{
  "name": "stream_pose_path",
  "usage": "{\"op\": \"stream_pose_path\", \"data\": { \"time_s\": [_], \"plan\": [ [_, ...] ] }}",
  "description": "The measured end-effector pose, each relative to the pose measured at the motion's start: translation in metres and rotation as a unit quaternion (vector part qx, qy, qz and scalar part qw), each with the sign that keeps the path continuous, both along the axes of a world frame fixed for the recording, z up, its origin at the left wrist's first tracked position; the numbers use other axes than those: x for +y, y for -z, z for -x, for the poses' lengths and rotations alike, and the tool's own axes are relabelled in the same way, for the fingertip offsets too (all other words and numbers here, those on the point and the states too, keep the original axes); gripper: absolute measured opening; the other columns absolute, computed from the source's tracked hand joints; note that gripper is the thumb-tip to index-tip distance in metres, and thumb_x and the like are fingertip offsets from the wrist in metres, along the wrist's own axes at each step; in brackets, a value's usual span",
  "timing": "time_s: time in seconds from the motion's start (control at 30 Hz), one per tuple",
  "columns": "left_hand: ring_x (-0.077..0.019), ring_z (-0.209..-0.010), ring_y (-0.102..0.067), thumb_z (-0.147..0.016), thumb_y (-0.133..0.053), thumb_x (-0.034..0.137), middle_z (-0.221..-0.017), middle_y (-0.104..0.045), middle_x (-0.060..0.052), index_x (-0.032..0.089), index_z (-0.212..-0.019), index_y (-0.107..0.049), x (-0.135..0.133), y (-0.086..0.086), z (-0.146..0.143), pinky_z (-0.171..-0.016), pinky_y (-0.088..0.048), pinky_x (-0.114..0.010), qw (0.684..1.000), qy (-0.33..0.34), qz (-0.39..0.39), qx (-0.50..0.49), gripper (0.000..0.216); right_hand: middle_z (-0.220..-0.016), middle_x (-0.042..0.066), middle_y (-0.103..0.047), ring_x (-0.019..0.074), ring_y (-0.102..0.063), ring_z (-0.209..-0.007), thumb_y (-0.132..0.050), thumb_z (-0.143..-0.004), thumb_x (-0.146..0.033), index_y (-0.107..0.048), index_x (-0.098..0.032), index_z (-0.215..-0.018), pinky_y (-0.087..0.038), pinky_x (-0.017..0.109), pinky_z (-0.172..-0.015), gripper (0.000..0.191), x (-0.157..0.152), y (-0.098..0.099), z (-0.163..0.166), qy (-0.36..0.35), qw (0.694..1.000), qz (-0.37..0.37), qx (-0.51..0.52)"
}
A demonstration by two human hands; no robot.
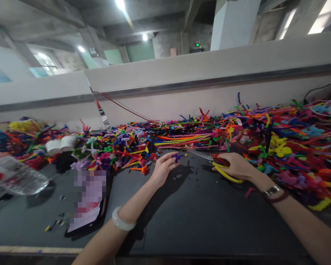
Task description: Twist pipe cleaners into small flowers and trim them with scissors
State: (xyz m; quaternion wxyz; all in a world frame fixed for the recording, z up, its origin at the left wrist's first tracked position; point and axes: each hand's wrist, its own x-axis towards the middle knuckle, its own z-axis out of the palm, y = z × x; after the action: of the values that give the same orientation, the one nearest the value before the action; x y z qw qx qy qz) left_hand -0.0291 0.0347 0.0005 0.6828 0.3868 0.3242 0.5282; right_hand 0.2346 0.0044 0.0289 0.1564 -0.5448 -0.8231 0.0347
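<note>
Two hands are shown over a dark grey work table [165, 224], viewed from a head-worn camera. A small purple chenille piece [177, 157] is pinched between the thumb and fingertips of the left hand [163, 168], just above the table. Yellow-handled scissors [223, 170] are gripped in the right hand [235, 166], its fingers curled close together around the handles. The steel blades [200, 155] are directed left, near the purple piece, with no contact visible. Dark clippings [193, 171] are scattered on the table between the hands. A heap of multicoloured chenille stems and figures [264, 125] is banked along the back of the table. A pale bangle [123, 219] is worn on the left wrist and a wristwatch [271, 191] on the right. A smartphone [88, 200], its screen pixelated, lies to the left.
</note>
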Motion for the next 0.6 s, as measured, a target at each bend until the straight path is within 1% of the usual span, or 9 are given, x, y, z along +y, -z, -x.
{"op": "stream_pose_path", "data": {
  "time_s": [0.03,0.1,0.17,0.2,0.3,0.37,0.43,0.53,0.6],
  "plan": [
    [-0.0092,-0.065,-0.057,-0.057,-0.066,0.017,-0.072,-0.061,-0.002,0.015,-0.081,-0.064,0.001,0.001,0.001,-0.069,-0.046,-0.024,1.0,-0.011,-0.01,0.005,0.025,-0.084,0.009,-0.063,0.021,-0.056,-0.074,-0.05,-0.067,-0.052,-0.061,-0.013,-0.089,-0.039,0.025,-0.061,0.045,-0.001,-0.003,0.0,-0.01,1.0,0.026,0.01],
    [-0.0075,-0.065,-0.056,-0.055,-0.067,0.018,-0.075,-0.061,-0.001,0.016,-0.082,-0.064,0.003,0.002,0.002,-0.066,-0.045,-0.02,0.999,-0.039,-0.021,0.018,0.027,-0.07,0.004,-0.063,0.017,-0.054,-0.062,-0.051,-0.065,-0.053,-0.064,-0.014,-0.082,-0.036,0.023,-0.052,0.044,-0.003,-0.008,0.0,-0.021,0.994,0.104,0.018],
    [-0.0062,-0.063,-0.054,-0.054,-0.069,0.019,-0.073,-0.06,0.0,0.017,-0.079,-0.064,0.005,0.004,0.002,-0.061,-0.044,-0.017,0.997,-0.064,-0.024,0.039,0.026,-0.055,0.001,-0.057,0.0125,-0.049,-0.05,-0.052,-0.063,-0.055,-0.065,-0.014,-0.07,-0.03,0.02,-0.044,0.043,-0.005,-0.014,0.001,-0.023,0.982,0.186,0.023],
    [-0.0056,-0.06,-0.053,-0.054,-0.069,0.021,-0.069,-0.06,0.0,0.016,-0.077,-0.064,0.006,0.005,0.002,-0.059,-0.043,-0.016,0.996,-0.071,-0.027,0.054,0.024,-0.051,0.0,-0.055,0.0108,-0.046,-0.047,-0.053,-0.062,-0.055,-0.065,-0.014,-0.066,-0.028,0.02,-0.042,0.043,-0.007,-0.016,0.002,-0.023,0.974,0.223,0.032],
    [-0.0045,-0.051,-0.05,-0.054,-0.069,0.025,-0.06,-0.058,0.001,0.014,-0.074,-0.064,0.007,0.008,0.002,-0.054,-0.041,-0.017,0.991,-0.075,-0.048,0.1,0.023,-0.049,-0.001,-0.05,0.008,-0.041,-0.043,-0.054,-0.061,-0.053,-0.063,-0.013,-0.066,-0.028,0.019,-0.04,0.041,-0.01,-0.02,0.002,-0.026,0.944,0.316,0.09],
    [-0.0048,-0.05,-0.049,-0.054,-0.069,0.027,-0.059,-0.058,0.001,0.013,-0.073,-0.064,0.007,0.008,0.001,-0.054,-0.042,-0.018,0.989,-0.074,-0.056,0.113,0.024,-0.049,-0.002,-0.048,0.0069,-0.04,-0.041,-0.054,-0.062,-0.051,-0.061,-0.013,-0.066,-0.029,0.018,-0.039,0.039,-0.012,-0.02,0.003,-0.025,0.922,0.365,0.128],
    [-0.0054,-0.05,-0.05,-0.053,-0.069,0.028,-0.059,-0.058,0.0,0.013,-0.072,-0.064,0.007,0.008,0.0,-0.055,-0.042,-0.018,0.99,-0.072,-0.052,0.112,0.025,-0.049,-0.002,-0.047,0.0061,-0.039,-0.04,-0.054,-0.063,-0.05,-0.058,-0.013,-0.065,-0.029,0.017,-0.037,0.037,-0.014,-0.02,0.004,-0.028,0.911,0.384,0.146],
    [-0.0061,-0.051,-0.051,-0.053,-0.069,0.029,-0.06,-0.058,0.0,0.013,-0.07,-0.063,0.007,0.007,0.0,-0.056,-0.042,-0.019,0.992,-0.064,-0.039,0.103,0.025,-0.05,-0.002,-0.046,0.0056,-0.038,-0.038,-0.052,-0.065,-0.051,-0.055,-0.014,-0.067,-0.029,0.017,-0.036,0.038,-0.017,-0.022,0.007,-0.034,0.911,0.381,0.153],
    [-0.0062,-0.051,-0.05,-0.053,-0.069,0.03,-0.059,-0.057,0.0,0.013,-0.07,-0.063,0.007,0.006,0.0,-0.055,-0.041,-0.019,0.992,-0.061,-0.036,0.103,0.025,-0.051,-0.001,-0.048,0.0062,-0.039,-0.038,-0.046,-0.068,-0.054,-0.054,-0.015,-0.069,-0.031,0.017,-0.035,0.04,-0.019,-0.024,0.01,-0.032,0.912,0.377,0.162]
  ]
}}
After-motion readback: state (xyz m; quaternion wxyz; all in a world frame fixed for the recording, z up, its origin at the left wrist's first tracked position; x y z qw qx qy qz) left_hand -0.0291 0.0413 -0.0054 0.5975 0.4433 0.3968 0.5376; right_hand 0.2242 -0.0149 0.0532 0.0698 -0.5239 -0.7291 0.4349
